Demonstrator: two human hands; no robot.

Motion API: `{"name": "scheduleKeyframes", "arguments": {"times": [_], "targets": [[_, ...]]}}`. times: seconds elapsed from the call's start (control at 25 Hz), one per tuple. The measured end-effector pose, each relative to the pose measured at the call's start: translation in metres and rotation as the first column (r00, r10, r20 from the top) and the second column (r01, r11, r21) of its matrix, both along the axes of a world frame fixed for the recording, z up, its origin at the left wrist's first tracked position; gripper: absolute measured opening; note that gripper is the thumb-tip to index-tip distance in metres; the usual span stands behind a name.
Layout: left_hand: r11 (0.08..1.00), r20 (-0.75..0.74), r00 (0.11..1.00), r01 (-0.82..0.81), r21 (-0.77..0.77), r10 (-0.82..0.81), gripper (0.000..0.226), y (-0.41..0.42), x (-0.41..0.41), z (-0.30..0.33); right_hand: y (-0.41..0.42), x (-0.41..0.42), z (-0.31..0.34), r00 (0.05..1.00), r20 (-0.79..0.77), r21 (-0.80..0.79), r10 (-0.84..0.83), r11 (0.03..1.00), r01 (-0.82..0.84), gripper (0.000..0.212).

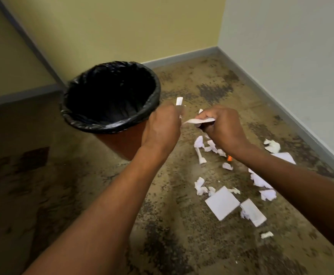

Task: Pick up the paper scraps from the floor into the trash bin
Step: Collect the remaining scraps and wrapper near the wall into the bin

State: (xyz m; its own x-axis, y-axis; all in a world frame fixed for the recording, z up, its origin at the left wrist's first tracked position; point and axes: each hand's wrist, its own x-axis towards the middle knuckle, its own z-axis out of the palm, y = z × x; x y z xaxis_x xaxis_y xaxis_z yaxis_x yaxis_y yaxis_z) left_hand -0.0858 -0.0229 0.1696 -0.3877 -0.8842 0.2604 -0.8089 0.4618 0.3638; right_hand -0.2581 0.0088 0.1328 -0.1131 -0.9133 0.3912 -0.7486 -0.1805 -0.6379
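Left hand [162, 126], right hand [221, 126]: both pinching.

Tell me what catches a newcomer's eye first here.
Two hands meet mid-frame, the left hand and right hand each gripping white paper. Just left stands the trash bin with its black liner. White paper scraps litter the floor at lower right.

Two forearms in view, both bare from the lower frame edge to the wrist; no sleeves, cuffs or gloves visible on them. Left hand [161, 128]: bare, no ring, watch or band seen. Right hand [221, 128]: bare, wrist likewise unadorned. Fingertips blurred; nail detail cannot be judged. No clothing enters the frame.
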Motion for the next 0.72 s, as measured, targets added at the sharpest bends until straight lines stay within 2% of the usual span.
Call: {"name": "scheduleKeyframes", "arguments": {"times": [0.12,0.32,0.44,0.6,0.72], "targets": [[0.987,-0.152,0.978,-0.152,-0.044,0.144,0.017,-0.011,0.044,0.019,-0.026,0.038,0.036,0.998,0.035,-0.113,0.043,0.993,-0.039,0.009],[0.918,-0.195,0.907,-0.391,-0.066,0.373,0.029,-0.029,0.102,0.025,-0.082,0.097,0.069,0.991,0.09,-0.162,0.097,0.983,-0.082,0.012],[0.905,-0.189,0.891,-0.425,-0.018,0.414,0.036,-0.032,0.12,0.02,-0.107,0.126,0.063,0.991,0.092,-0.052,0.099,0.994,-0.095,0.016],[0.921,-0.186,0.903,-0.388,0.027,0.386,0.047,-0.028,0.133,0.015,-0.116,0.142,0.051,0.988,0.084,0.167,0.128,0.976,-0.141,0.038],[0.93,-0.208,0.907,-0.361,0.062,0.366,0.047,-0.026,0.137,0.016,-0.116,0.141,0.052,0.99,0.073,0.256,0.123,0.957,-0.138,0.057]]}}
